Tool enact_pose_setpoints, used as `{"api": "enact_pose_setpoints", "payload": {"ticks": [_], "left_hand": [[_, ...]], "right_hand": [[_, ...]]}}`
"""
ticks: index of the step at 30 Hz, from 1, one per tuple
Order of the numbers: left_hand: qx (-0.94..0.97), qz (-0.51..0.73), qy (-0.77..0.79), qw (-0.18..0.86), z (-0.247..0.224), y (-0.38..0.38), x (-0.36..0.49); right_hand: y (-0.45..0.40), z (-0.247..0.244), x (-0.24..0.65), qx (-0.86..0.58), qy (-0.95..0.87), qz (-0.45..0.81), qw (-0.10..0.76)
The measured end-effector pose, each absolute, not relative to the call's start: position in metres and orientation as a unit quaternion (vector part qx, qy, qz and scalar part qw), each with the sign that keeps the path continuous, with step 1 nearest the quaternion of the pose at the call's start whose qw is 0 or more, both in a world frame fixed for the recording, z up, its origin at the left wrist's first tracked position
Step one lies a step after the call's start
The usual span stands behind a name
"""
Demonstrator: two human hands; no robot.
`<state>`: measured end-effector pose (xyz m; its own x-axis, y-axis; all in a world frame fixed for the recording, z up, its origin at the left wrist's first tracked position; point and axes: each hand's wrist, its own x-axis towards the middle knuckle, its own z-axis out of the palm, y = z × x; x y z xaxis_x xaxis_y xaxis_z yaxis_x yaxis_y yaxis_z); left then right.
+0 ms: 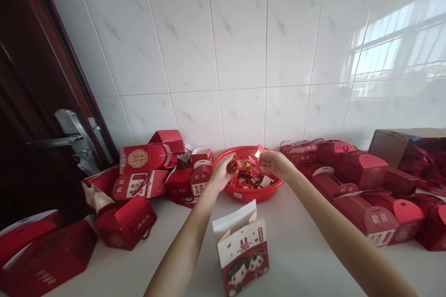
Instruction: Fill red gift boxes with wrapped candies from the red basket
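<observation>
Both hands reach into a red plastic basket (240, 195) filled with wrapped candies (252, 178). At its left side, my left hand (222, 172) has its fingers curled round a small dark-red wrapped candy (230, 165). My right hand (277, 165) is at the right rim, its fingers pinched by a shiny red candy wrapper (258, 152); the fingertips are partly hidden. Between my forearms stands a white and red gift box (242, 250), upright with its top flaps open and two cartoon figures on the front.
Red gift boxes (142, 160) are heaped at the left, with more red boxes (362, 167) stacked at the right. A cardboard carton (388, 146) stands far right. White tiled wall (240, 41) rises behind the table. A dark door with a metal handle (69, 134) is at left.
</observation>
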<state>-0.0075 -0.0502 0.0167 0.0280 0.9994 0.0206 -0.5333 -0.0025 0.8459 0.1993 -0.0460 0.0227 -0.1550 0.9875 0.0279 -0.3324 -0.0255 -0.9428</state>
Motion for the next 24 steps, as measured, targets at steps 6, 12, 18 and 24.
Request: {"api": "enact_pose_setpoints", "payload": {"ticks": [6,12,18,24], "left_hand": [[0.374,0.581,0.322,0.648,0.034,-0.104,-0.027],[0.463,0.578,0.338,0.581,0.046,-0.155,-0.043],[0.512,0.607,0.335,0.507,0.052,-0.188,-0.059],[0.541,0.586,0.361,0.483,0.045,-0.201,-0.057]], "right_hand": [[-0.103,0.031,0.188,-0.301,-0.460,0.658,0.515],[-0.145,0.043,0.168,-0.249,-0.590,0.579,0.504],[-0.170,0.050,0.162,-0.170,-0.752,0.445,0.455],[-0.176,0.045,0.159,-0.242,-0.860,0.233,0.385]]}}
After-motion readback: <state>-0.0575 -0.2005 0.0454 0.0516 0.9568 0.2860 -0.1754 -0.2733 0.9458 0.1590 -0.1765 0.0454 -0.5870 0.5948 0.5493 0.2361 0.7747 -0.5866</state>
